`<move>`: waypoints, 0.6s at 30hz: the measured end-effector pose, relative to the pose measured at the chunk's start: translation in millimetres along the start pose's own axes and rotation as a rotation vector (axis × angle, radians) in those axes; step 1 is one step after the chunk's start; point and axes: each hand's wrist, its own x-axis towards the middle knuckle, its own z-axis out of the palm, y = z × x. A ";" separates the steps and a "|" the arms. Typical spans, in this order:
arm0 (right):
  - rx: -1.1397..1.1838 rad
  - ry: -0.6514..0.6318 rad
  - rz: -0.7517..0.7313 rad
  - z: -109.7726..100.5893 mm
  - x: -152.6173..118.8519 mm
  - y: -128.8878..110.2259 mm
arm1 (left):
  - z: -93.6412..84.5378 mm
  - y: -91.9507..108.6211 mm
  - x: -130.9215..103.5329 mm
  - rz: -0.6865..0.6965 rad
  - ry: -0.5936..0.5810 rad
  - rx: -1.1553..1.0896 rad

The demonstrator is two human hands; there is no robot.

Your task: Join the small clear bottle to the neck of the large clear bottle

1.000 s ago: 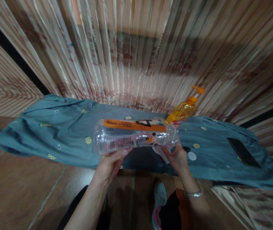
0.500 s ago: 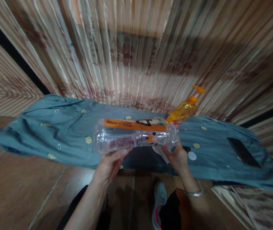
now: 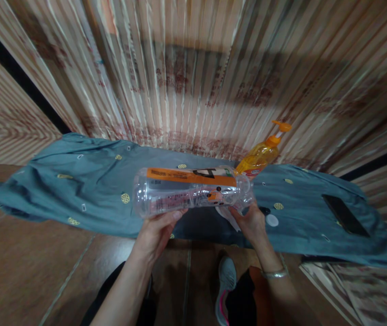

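The cloth-covered bench [image 3: 94, 185] carries an orange-topped pump bottle [image 3: 258, 156] at the rear, base hidden; a white disc [image 3: 273, 220] beside a small dark item [image 3: 265, 211]; and, toward the right end, a black phone [image 3: 345, 215].

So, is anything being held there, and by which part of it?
Yes, a clear plastic bottle with an orange-striped label, held sideways: the left hand supports its body toward the base, and the right hand holds its neck end.

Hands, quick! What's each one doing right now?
Left hand: holding the clear bottle near its base.
Right hand: holding the clear bottle near its neck.
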 end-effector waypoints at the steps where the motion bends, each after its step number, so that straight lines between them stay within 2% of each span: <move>1: -0.002 0.003 0.000 0.1 -0.1 0.2 | 0.0 -0.2 0.0 -0.002 -0.001 0.001; 8: 0.007 0.009 -0.008 0.2 -0.4 0.4 | 0.2 1.0 -0.8 0.006 -0.032 0.012; 18: -0.001 -0.012 0.024 -1.0 0.4 -1.6 | 1.6 1.7 -1.1 -0.004 -0.008 0.009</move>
